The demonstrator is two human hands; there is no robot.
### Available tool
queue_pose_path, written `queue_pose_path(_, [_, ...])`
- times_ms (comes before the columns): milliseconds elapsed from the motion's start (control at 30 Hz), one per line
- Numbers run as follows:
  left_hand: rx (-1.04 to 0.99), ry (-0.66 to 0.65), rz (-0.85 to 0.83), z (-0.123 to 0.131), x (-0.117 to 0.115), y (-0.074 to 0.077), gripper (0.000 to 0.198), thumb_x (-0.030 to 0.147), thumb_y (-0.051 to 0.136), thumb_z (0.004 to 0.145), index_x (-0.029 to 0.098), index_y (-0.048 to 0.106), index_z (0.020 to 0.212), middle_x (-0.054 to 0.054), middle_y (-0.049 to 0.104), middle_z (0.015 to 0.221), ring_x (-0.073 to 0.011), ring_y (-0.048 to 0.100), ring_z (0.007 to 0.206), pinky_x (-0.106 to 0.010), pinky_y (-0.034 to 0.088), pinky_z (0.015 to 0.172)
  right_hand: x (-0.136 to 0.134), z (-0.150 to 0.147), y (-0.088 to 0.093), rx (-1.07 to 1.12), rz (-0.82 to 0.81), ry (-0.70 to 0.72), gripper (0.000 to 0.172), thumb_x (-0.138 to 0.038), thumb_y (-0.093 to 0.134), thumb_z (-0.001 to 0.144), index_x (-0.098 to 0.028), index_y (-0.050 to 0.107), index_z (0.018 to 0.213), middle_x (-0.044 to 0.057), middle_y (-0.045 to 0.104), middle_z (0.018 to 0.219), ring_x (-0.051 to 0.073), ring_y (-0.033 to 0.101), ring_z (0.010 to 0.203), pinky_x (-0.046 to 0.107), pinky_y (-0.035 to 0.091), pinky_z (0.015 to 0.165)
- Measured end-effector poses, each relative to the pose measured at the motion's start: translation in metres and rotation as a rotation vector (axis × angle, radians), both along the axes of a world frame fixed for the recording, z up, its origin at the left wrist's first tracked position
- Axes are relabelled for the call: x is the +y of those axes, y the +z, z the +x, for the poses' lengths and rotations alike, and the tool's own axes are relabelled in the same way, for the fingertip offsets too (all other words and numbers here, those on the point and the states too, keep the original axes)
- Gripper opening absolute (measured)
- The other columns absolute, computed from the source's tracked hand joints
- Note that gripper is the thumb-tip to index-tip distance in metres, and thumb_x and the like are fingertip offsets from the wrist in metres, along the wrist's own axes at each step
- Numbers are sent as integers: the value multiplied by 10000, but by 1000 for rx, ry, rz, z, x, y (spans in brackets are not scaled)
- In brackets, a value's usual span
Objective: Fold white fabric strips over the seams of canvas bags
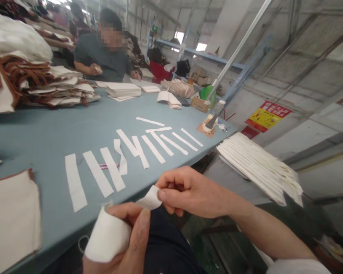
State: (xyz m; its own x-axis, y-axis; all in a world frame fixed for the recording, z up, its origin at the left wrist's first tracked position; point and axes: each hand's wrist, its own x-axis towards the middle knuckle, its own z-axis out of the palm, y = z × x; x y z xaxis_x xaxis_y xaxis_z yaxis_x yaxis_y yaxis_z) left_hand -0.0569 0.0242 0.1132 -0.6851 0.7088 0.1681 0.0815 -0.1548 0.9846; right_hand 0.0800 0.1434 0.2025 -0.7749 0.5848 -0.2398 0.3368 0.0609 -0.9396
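A white fabric strip stretches between my two hands, just off the table's front edge. My left hand is closed on it, with a wide loop of white material wrapped about the fingers. Whether the loop and the strip are one piece I cannot tell. My right hand pinches the strip's other end between thumb and fingers. Several flat white strips lie spread in a slanting row on the blue-green table beyond my hands. A pink slim item lies partly under two of them.
Stacked cream pieces with brown edges rise at the left, and a cream panel lies nearer. Across the table sits a co-worker. A glue-like pot stands at the right corner. White folded cloths hang beyond the right edge.
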Motion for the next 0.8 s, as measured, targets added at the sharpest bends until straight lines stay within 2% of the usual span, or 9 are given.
queue_pose_path(133, [84,-133,5,-4,0,-6,174,359,750,944,212,753,850,-1,763,732,-156,715,667,-203,589,656,-3,-3,-9,45,-140,14,318,-463,814,936,-166,705,909,-43,664,668,62,570,533,145,483,507])
queue_pose_path(300, [57,-132,-16,-7,2,-7,214,375,738,952,212,767,816,7,740,692,-150,692,629,-216,599,668,-2,-4,-15,92,-230,26,391,-534,839,914,-157,736,900,-20,707,704,62,599,533,153,491,519])
queue_pose_path(400, [7,-137,-52,-4,3,-2,222,397,762,912,205,782,802,14,671,623,-185,711,659,-263,630,712,-2,-6,-19,84,-215,23,347,-493,819,929,-154,743,917,-17,714,720,61,602,533,156,485,520])
queue_pose_path(500, [-150,-99,-80,0,3,3,229,428,790,852,209,783,785,44,546,528,-216,718,665,-290,636,692,-4,-9,-22,51,-169,-16,272,-427,788,942,-162,728,941,-18,719,732,70,611,545,168,490,528])
queue_pose_path(567, [-236,-93,-90,0,5,3,245,443,837,788,203,787,802,29,619,576,-209,705,646,-289,626,653,-7,-11,-25,44,-106,-54,263,-419,797,930,-173,707,916,-25,705,713,80,606,554,175,481,525])
queue_pose_path(633, [-238,-169,-92,-4,6,-1,286,445,891,743,188,795,826,-7,724,669,-195,686,618,-284,615,614,-11,-12,-28,48,-11,-82,273,-419,808,924,-181,685,873,-35,674,681,85,588,567,175,459,523])
queue_pose_path(667, [-224,-216,-94,-6,7,-4,298,450,902,747,183,795,825,-11,726,662,-193,679,609,-285,615,610,-13,-13,-29,53,33,-88,273,-417,803,929,-183,678,863,-37,662,671,87,582,574,176,451,525])
queue_pose_path(733, [-218,-261,-109,-11,6,-12,310,476,887,802,184,784,793,20,623,554,-197,671,602,-289,621,626,-16,-13,-33,60,67,-87,264,-412,791,945,-187,676,871,-36,656,675,94,583,589,186,461,543])
queue_pose_path(800, [-254,-219,-113,-13,5,-18,366,531,859,845,194,754,749,51,503,496,-197,658,604,-286,616,638,-17,-12,-36,83,19,-88,284,-432,805,944,-192,668,877,-33,662,688,97,585,591,197,479,557])
